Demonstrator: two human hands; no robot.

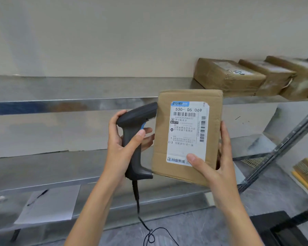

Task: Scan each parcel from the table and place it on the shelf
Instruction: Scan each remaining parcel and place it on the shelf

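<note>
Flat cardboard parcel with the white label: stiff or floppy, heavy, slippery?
The parcel looks stiff: it stays flat held by one edge. Probably light, since the right hand alone carries it. Bare cardboard likely isn't slippery; the glossy label may be.

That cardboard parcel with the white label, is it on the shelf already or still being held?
Held. The parcel stands upright in the right hand, clear of the shelf, while the left hand grips the scanner.

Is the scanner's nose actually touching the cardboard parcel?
Cannot tell. In the head view the scanner nose meets the parcel left edge, possibly passing behind it; no gap or contact shows.
</note>
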